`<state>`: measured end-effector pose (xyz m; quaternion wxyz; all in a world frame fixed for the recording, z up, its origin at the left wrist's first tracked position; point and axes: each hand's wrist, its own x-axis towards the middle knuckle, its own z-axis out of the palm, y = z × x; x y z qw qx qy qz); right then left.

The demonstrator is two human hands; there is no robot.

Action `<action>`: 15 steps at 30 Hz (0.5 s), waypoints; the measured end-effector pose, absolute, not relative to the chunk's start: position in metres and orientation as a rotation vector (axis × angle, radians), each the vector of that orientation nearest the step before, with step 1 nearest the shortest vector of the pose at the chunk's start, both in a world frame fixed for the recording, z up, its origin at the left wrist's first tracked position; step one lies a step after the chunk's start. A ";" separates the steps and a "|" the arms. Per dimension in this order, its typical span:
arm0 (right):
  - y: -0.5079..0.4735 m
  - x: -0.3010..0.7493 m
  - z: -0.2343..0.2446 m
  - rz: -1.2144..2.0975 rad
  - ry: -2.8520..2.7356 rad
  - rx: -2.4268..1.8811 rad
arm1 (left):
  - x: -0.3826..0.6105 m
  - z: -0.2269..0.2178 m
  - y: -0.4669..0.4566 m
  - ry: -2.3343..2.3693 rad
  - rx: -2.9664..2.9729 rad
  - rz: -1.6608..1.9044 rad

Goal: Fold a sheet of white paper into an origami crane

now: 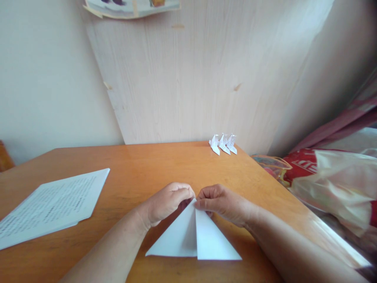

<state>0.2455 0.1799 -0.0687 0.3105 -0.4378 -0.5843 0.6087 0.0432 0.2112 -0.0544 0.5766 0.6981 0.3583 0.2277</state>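
White paper (214,239), folded into a triangle with two flaps side by side, is over an orange-brown wooden table (147,165) to the right of a stack of printed sheets (59,208), its peak pointing away from the wearer. The right hand (225,202) pinches that peak, thumb on top; the left hand (172,198) is curled up to the same point, its fingertips partly hidden, so whether it grips cannot be told. Beyond the stack and well to its right, three small folded paper figures (224,144) sit close together. The paper looks very light and thin, likely stiff enough to keep a crease yet easy to crumple or tear at the layered tip. Its smooth face may slide on the glossy wood; a fingertip pinch at the peak, or flat pressure along the folded edges, seems the surest hold.
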 end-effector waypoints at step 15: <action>0.181 0.246 -0.071 1.598 -1.568 -1.139 | 0.045 -0.055 0.210 0.976 1.764 0.467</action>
